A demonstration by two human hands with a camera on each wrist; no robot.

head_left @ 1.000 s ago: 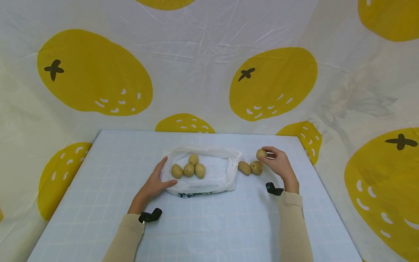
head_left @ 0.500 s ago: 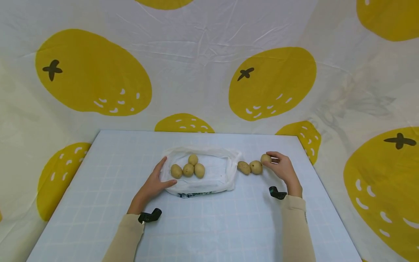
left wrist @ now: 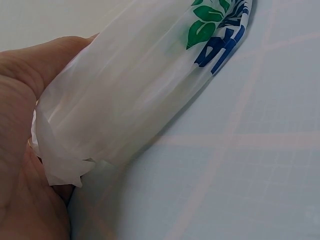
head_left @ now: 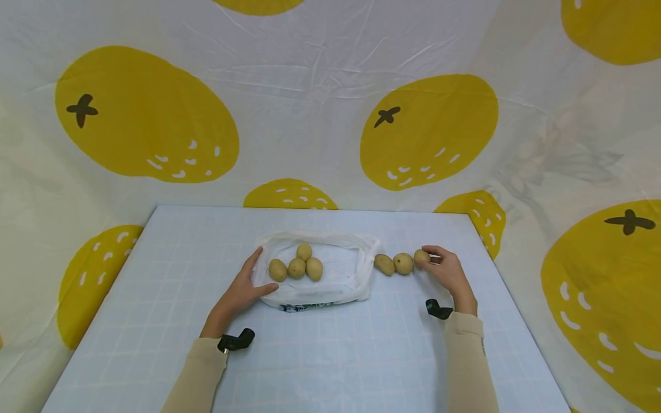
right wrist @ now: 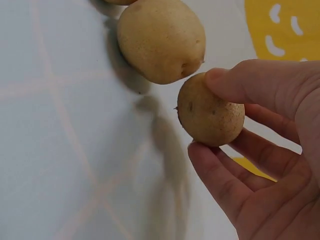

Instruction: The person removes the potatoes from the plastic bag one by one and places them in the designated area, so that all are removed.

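Observation:
In the head view, a white plastic bag (head_left: 330,297) with a rolled-open rim lies on the table; several potatoes (head_left: 296,268) sit inside its left half. My left hand (head_left: 247,287) holds the bag's left end, thumb over the near rim and index finger along the far left side. The left wrist view shows the bag's wall (left wrist: 120,90) with green and blue print. My right hand (head_left: 448,272) pinches a small potato (right wrist: 210,112) between thumb and fingertips. That potato is right at the end of a row with a round potato (head_left: 403,264) and an oblong potato (head_left: 384,264).
The table (head_left: 330,367) has a pale checked cover. Behind it hangs a white cloth (head_left: 289,115) printed with large yellow fruit. The oblong potato lies close by the bag's right edge.
My right hand has brought the small potato nearer and slightly right, down to the right end of the row. The left hand, bag and other potatoes have stayed in place.

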